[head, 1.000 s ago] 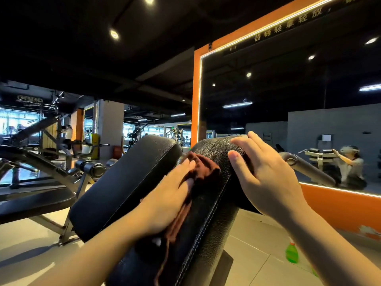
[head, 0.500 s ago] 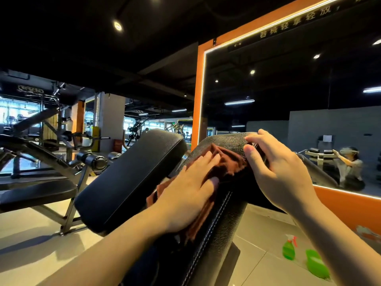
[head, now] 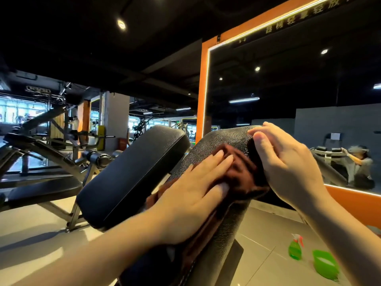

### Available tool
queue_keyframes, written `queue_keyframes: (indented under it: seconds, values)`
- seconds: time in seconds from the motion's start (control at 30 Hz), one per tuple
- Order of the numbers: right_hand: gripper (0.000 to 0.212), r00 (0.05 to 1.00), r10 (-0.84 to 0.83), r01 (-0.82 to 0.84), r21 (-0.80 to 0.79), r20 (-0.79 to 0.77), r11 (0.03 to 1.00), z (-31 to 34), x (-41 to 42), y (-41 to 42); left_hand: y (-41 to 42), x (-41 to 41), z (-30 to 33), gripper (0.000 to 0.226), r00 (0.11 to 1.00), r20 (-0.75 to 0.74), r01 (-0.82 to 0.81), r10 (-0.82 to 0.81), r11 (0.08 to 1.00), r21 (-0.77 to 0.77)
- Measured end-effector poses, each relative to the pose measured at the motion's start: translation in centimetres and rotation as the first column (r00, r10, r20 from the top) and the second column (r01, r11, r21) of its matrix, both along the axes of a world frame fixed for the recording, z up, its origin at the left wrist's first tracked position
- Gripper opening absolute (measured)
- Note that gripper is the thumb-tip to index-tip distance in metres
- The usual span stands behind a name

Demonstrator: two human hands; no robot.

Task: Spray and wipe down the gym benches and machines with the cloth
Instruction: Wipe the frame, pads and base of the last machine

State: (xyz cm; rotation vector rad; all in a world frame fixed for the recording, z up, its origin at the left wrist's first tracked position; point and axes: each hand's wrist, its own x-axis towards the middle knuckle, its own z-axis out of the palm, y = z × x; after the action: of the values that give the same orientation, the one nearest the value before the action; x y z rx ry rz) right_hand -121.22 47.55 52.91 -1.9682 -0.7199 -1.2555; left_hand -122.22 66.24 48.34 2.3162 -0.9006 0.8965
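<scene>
Now the left hand [head: 191, 201], fingers flat, presses the cloth [head: 240, 174] onto the bench pad [head: 218, 141] (long axis sloping up, away from the wrist); the right hand [head: 288, 162] curls round the pad's top edge, just beside the cloth.

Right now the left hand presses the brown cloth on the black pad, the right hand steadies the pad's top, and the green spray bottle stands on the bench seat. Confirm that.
One detail is wrong. The green spray bottle stands on the floor at lower right, not on a bench seat, as the head view shows. The left hand does press the brown cloth on the black pad, and the right hand steadies its top.
</scene>
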Motion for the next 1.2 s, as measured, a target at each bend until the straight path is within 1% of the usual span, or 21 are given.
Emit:
queue_keyframes:
  seconds: [0.03,0.07,0.13,0.17,0.23,0.33,0.4,0.47,0.5,0.57,0.7,0.77,0.83,0.87,0.9,0.93,0.97,1.0,1.07,1.13,1.2]
  values:
    - [0.040,1.000,0.013,-0.013,0.006,-0.005,1.000,0.1,0.1,0.0,-1.1,0.6,1.5,0.051,0.998,-0.061,0.014,-0.017,0.999,-0.034]
    - [0.037,0.999,0.045,-0.045,0.008,-0.007,0.999,0.2,0.5,-0.1,-2.4,1.3,3.4,0.055,0.996,-0.083,0.012,-0.015,0.999,-0.036]
    - [0.035,0.996,0.087,-0.086,0.062,-0.013,0.994,0.2,1.0,-0.4,-4.8,3.0,6.5,0.058,0.996,-0.077,0.027,-0.033,0.997,-0.075]
    - [0.039,0.997,0.073,-0.074,0.105,0.014,0.992,0.1,1.3,-0.6,-5.4,4.1,7.5,0.054,0.997,-0.071,0.026,-0.033,0.995,-0.096]
    - [0.048,0.999,0.027,-0.033,0.173,0.039,0.984,0.1,1.6,-0.6,-5.7,6.0,8.7,0.051,0.994,-0.111,-0.019,0.006,0.993,-0.118]
    - [0.054,0.999,-0.029,0.025,0.132,0.027,0.991,0.1,1.5,-0.6,-5.9,6.2,8.8,0.067,0.993,-0.108,-0.047,0.035,0.994,-0.103]
    - [0.054,0.999,-0.037,0.035,0.119,0.015,0.992,0.1,1.2,-0.5,-5.5,5.2,8.1,0.067,0.994,-0.100,-0.043,0.033,0.994,-0.096]
    - [0.056,0.999,-0.054,0.052,0.112,0.010,0.992,0.0,1.0,-0.3,-4.8,3.5,6.8,0.063,0.998,-0.066,-0.018,0.014,0.998,-0.060]
    - [0.057,0.998,-0.064,0.063,0.101,0.003,0.993,0.0,0.9,-0.2,-4.3,2.5,6.0,0.065,0.997,-0.070,-0.024,0.021,0.999,-0.042]
    - [0.060,0.998,-0.064,0.064,0.075,-0.014,0.995,0.0,0.6,-0.1,-2.9,0.3,3.8,0.068,0.990,-0.128,-0.062,0.062,0.998,0.003]
    - [0.066,0.995,-0.097,0.098,-0.046,0.018,0.994,-0.3,0.1,0.1,1.3,-4.6,-2.0,0.052,0.968,-0.241,-0.062,0.070,0.997,0.039]
    - [0.063,0.992,-0.127,0.129,-0.088,0.026,0.988,-0.3,0.0,0.2,3.5,-4.0,-4.6,0.057,0.940,-0.300,-0.139,0.161,0.986,0.094]
    - [0.062,0.988,-0.152,0.154,-0.120,0.028,0.981,-0.3,0.0,0.4,4.9,-3.2,-6.5,0.065,0.899,-0.339,-0.207,0.276,0.952,0.226]
    - [0.063,0.987,-0.154,0.158,-0.138,0.036,0.978,-0.4,0.1,0.5,5.3,-3.0,-6.9,0.064,0.888,-0.350,-0.217,0.298,0.943,0.253]
    - [0.065,0.989,-0.142,0.148,-0.151,0.049,0.977,-0.4,0.1,0.6,5.1,-3.5,-6.4,0.063,0.911,-0.319,-0.191,0.260,0.954,0.233]
    - [0.067,0.991,-0.118,0.126,-0.153,0.060,0.980,-0.4,0.2,0.6,4.5,-4.2,-5.6,0.063,0.950,-0.253,-0.140,0.182,0.974,0.177]
    - [0.068,0.994,-0.085,0.093,-0.138,0.062,0.986,-0.4,0.4,0.6,3.7,-4.9,-4.9,0.060,0.970,-0.214,-0.090,0.111,0.990,0.105]
    - [0.069,0.997,-0.050,0.056,-0.104,0.060,0.993,-0.3,0.6,0.5,2.7,-5.5,-3.9,0.056,0.978,-0.199,-0.050,0.063,0.996,0.072]
    - [0.066,0.998,0.002,-0.001,-0.015,0.063,1.000,-0.1,0.9,0.2,0.5,-4.3,-1.1,0.051,0.988,-0.156,0.020,-0.013,0.999,0.044]
    - [0.060,0.997,0.040,-0.044,0.075,0.061,0.996,-0.1,1.3,-0.2,-1.8,-0.9,2.0,0.058,0.991,-0.132,0.021,-0.018,1.000,0.021]
    - [0.055,0.996,0.061,-0.067,0.118,0.059,0.991,0.0,1.5,-0.3,-3.5,2.4,4.9,0.065,0.994,-0.100,0.032,-0.039,0.997,-0.075]
